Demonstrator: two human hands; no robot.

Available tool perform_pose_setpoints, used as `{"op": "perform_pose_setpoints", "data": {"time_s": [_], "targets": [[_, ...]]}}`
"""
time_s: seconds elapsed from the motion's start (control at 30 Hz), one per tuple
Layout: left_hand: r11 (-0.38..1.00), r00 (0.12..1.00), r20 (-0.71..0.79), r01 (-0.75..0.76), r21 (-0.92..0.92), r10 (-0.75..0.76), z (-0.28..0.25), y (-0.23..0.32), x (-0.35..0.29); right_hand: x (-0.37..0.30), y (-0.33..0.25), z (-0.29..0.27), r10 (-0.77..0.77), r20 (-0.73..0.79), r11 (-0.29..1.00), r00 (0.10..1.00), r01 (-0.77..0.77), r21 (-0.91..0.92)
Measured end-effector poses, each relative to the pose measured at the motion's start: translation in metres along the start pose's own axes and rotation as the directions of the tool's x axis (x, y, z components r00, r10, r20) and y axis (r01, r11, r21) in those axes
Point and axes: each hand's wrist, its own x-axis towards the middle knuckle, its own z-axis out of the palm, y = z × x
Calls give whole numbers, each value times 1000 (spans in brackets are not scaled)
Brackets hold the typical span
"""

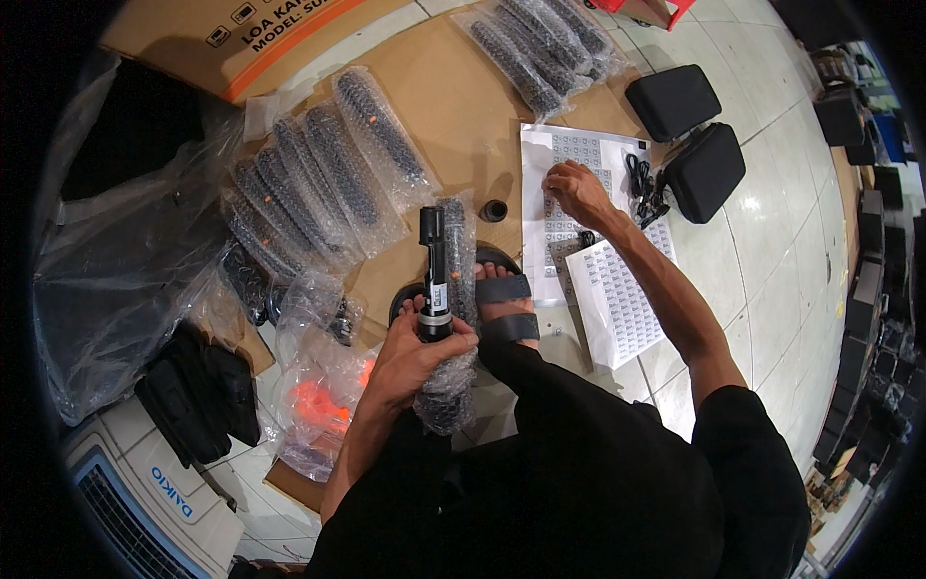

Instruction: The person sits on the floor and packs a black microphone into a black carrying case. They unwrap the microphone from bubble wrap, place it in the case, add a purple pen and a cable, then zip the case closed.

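Note:
My left hand (417, 355) is closed round the lower part of a black handheld microphone (436, 285), held upright with a pale label on its slim bared body. Under and beside it lies a bubble-wrapped microphone (458, 241), partly covered by the hand. My right hand (579, 196) reaches out over a white sheet of small printed stickers (564, 246). Its fingers are bent and pinched together on the sheet; anything between them is too small to make out. A short black cylindrical piece (494, 210) stands on the cardboard between the hands.
Bubble-wrapped microphones lie on the cardboard (415, 116) at left and far side (540, 48). A second sticker sheet (617, 299), coiled black cables (641, 183) and black zip cases (709, 169) are at right. Plastic bags (318, 405) and an air cooler (145, 492) are at left.

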Motion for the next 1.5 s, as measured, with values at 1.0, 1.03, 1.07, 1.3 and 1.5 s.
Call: {"op": "perform_pose_setpoints", "data": {"time_s": [1.0, 1.03, 1.07, 1.3, 1.5], "targets": [[1000, 1000, -19, 7, 5, -7, 1, 1, -1, -7, -4, 1, 0, 6, 1000, 1000, 0, -13], [1000, 1000, -22, 15, 12, -15, 1, 1, -1, -7, -3, 1, 13, 13, 1000, 1000, -13, -2], [1000, 1000, -19, 11, 14, -11, 0, 1, 0, -6, -2, 1, 25, 20, 1000, 999, -25, 9], [1000, 1000, -9, 2, 31, -2, -1, 0, 0, -1, 3, 1, 47, 44, 994, 998, -51, 101], [1000, 1000, -6, 4, -5, -4, 0, 3, -1, 6, 4, -6, 6, 73, 992, 997, -15, 126]]}}
